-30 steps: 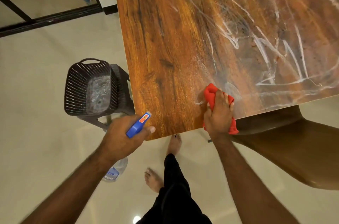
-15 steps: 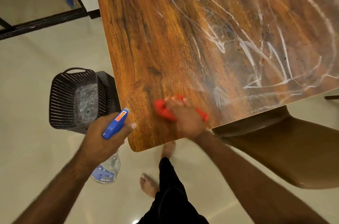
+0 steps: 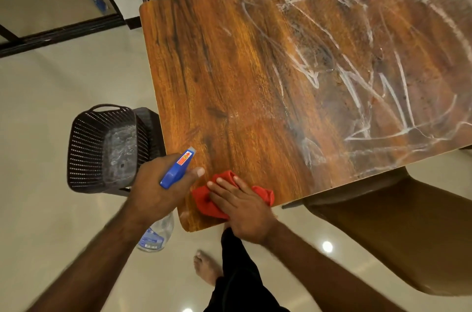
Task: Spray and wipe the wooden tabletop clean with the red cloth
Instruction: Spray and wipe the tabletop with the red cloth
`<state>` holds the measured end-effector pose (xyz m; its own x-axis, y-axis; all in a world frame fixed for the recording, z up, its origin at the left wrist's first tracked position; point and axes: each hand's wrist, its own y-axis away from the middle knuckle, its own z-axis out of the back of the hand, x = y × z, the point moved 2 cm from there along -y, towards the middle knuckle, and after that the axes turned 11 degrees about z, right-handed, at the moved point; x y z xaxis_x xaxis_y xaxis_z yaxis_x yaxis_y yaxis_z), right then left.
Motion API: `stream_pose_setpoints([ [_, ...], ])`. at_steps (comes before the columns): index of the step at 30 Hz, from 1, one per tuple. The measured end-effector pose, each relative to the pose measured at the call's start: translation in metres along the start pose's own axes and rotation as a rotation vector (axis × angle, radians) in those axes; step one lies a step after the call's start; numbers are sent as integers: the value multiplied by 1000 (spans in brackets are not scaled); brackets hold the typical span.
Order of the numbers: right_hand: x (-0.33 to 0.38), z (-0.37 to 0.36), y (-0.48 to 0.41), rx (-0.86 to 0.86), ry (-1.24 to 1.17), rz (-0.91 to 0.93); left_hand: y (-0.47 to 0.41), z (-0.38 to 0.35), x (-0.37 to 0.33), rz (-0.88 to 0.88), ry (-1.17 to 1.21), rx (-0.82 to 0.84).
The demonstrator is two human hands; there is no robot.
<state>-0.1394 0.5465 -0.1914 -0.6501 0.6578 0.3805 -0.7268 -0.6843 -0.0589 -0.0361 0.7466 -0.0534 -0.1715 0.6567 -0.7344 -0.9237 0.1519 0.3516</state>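
1. The right hand lies flat on the red cloth, fingers spread and pointing left. The palm presses the cloth onto the near left corner of the counter. The flat pose likely serves to spread pressure across the cloth for wiping.
2. The cloth is bunched, with part showing on each side of the hand, just inside the counter's near edge.
3. The left hand is clenched around the neck of the spray bottle. The thumb extends past the blue head. The nozzle points forward over the counter; the clear body hangs below the hand, off the counter's edge. This hold probably keeps the spray ready without blocking the wipe.
4. White streaks cover the right part of the counter; the left part looks clear. By this judgement, most wiping remains.
5. Both forearms reach forward from the bottom of the view, and the hands sit just beside each other.
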Motion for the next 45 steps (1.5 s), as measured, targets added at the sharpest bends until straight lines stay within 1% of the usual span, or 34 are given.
stream_pose_setpoints([
  [1,-15,4,7,13,6,-6,-4,0,0,-2,-10,1],
  [3,-49,21,16,7,15,-114,-12,2,0,-3,-20,22],
  [6,-115,59,18,-101,-21,-445,-23,10,0,0,-16,24],
  [8,-154,77,3,-178,-9,-648,-28,15,-3,0,1,10],
  [10,-171,81,-25,-214,18,-745,-32,19,-6,22,12,3],
  [11,-170,78,-41,-216,28,-757,-35,21,-8,39,18,-3],
  [13,-148,66,-67,-196,46,-694,-40,23,-12,61,31,-17],
  [14,-128,57,-78,-178,47,-618,-42,24,-14,62,35,-20],
  [18,-55,22,-97,-92,-28,-216,-54,26,-22,38,-1,-45],
  [20,-62,20,-95,-60,-60,-61,-60,27,-27,41,-2,-51],
  [21,-76,26,-94,-51,-59,-27,-62,29,-28,44,3,-48],
  [22,-93,32,-95,-63,-49,-46,-65,31,-30,38,13,-46],
  [23,-113,41,-98,-94,-39,-123,-67,33,-30,27,23,-46],
  [26,-172,62,-115,-208,-17,-456,-73,41,-28,10,44,-44],
  [28,-189,68,-127,-279,-3,-560,-74,45,-27,19,30,-49],
  [30,-187,66,-131,-319,22,-559,-75,49,-25,42,33,-53],
  [31,-178,64,-129,-311,30,-533,-77,50,-25,53,39,-57],
  [34,-128,48,-114,-202,-16,-384,-84,54,-22,73,25,-68],
  [36,-84,33,-96,-102,-34,-272,-90,56,-20,98,-20,-76],
  [37,-66,27,-85,-81,-28,-217,-93,57,-20,104,-42,-77],
  [39,-53,20,-65,-51,-2,-127,-100,61,-22,94,-59,-77],
  [40,-58,20,-57,-25,13,-102,-102,63,-23,93,-49,-75],
  [41,-70,23,-52,-6,29,-99,-105,66,-23,96,-23,-68],
  [42,-85,30,-51,-11,34,-133,-107,69,-22,105,12,-53],
  [43,-101,38,-53,-46,27,-208,-109,72,-20,113,46,-34],
  [45,-136,57,-67,-182,-5,-439,-113,79,-15,106,81,-13],
])
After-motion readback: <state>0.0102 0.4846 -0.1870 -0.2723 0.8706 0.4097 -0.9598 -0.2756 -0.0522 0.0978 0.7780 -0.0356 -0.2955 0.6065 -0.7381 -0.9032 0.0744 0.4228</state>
